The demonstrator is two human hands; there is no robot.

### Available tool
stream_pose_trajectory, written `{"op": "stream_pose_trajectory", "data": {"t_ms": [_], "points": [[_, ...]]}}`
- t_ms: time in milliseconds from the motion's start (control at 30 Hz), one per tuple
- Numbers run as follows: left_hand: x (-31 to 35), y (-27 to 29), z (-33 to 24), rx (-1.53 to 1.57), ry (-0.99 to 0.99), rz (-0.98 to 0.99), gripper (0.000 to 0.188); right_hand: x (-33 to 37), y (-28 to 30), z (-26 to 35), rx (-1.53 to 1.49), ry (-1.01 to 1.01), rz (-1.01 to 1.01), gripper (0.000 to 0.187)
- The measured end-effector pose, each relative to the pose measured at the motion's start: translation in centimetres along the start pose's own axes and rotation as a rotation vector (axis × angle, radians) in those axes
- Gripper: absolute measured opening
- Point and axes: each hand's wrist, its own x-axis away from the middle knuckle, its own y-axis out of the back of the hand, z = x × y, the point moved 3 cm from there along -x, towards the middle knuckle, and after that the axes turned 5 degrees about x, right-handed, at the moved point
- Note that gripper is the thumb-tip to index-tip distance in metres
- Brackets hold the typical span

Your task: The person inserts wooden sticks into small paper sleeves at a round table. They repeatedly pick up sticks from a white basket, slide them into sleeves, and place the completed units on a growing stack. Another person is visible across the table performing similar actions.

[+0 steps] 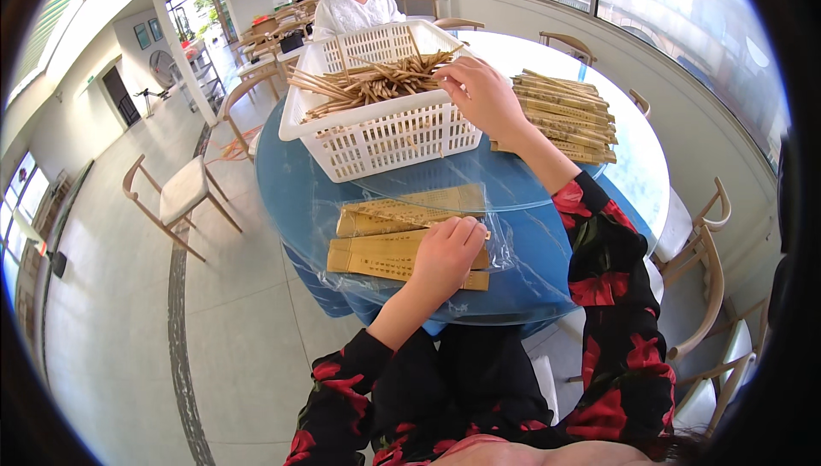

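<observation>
The white, rectangular, slotted plastic basket (398, 143) stands on the round, blue marbled worktop (534, 274), holding a loose heap of thin, tan, wood-like sticks (376, 85). The right hand (475, 90) is at the basket's right end, its fingers bent and slightly apart over the stick ends; I cannot tell whether they pinch one. On the near side of the basket, the left hand (449, 250) has its fingers curled together over a slender, tan, stick-like piece (398, 219), but the grip itself is hidden, so I cannot tell if they are clamped on it. Beneath it lie flat, golden-yellow, printed paper-like sleeves (372, 252), with crinkled clear plastic film (503, 248) around them; more printed golden sleeves (569, 120) are piled to the right of the basket. The sticks should be light and stiff, liable to roll or snap if bent, and best pinched singly near one end, where they poke clear of the tangle. The sleeves look light, flexible and easily creased, best held by their long edges; the film is probably slippery.
</observation>
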Motion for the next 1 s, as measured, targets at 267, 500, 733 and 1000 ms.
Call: {"op": "stream_pose_trajectory", "data": {"t_ms": [267, 500, 733, 1000], "points": [[-0.1, -0.2, 0.2, 0.095, -0.015, -0.116, 0.031, -8.7, -12.2, -7.4, 0.398, -0.084, 0.453, 0.017], [0.1, -0.6, 0.1, 0.096, -0.017, -0.078, 0.034, -8.3, -13.7, -7.3, 0.306, -0.021, 0.434, 0.014], [0.1, -1.1, 0.1, 0.068, -0.048, -0.087, 0.033, -8.4, -12.5, -6.1, 0.289, -0.066, 0.433, 0.017], [-0.3, -1.0, 0.1, 0.073, -0.026, -0.104, 0.031, -7.5, -5.1, -1.2, 0.093, 0.027, -0.054, 0.013]]}}
